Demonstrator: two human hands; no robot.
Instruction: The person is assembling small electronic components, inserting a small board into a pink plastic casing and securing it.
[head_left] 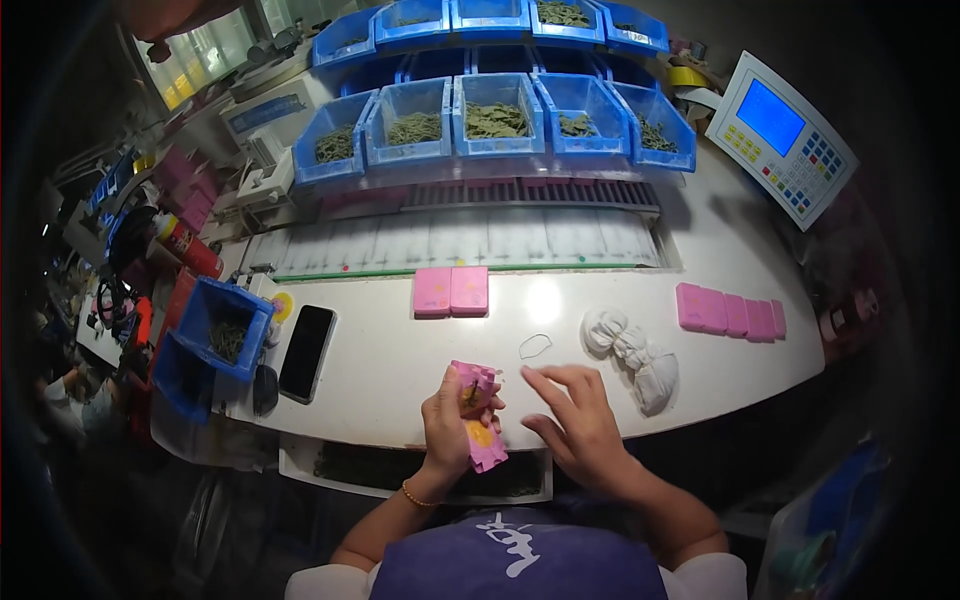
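a split pink mould (pixel 486 456) is gripped in the left hand (pixel 446 422) at the near edge of the bench (pixel 380 325); beside it the right hand (pixel 588 430) is held with fingers spread. a thin loop (pixel 536 358) is seen just beyond. the pink blocks (pixel 704 308) are separated from it by a knotted white cloth (pixel 632 350).

Over the counter (pixel 370 400)'s near edge, your left hand (pixel 445 428) holds a mold (pixel 487 456), left of your right hand (pixel 580 418). A phone (pixel 307 352) lies left, cloth (pixel 650 378) right, a row of blocks (pixel 703 308) farther right; bins (pixel 500 143) stand at the back.
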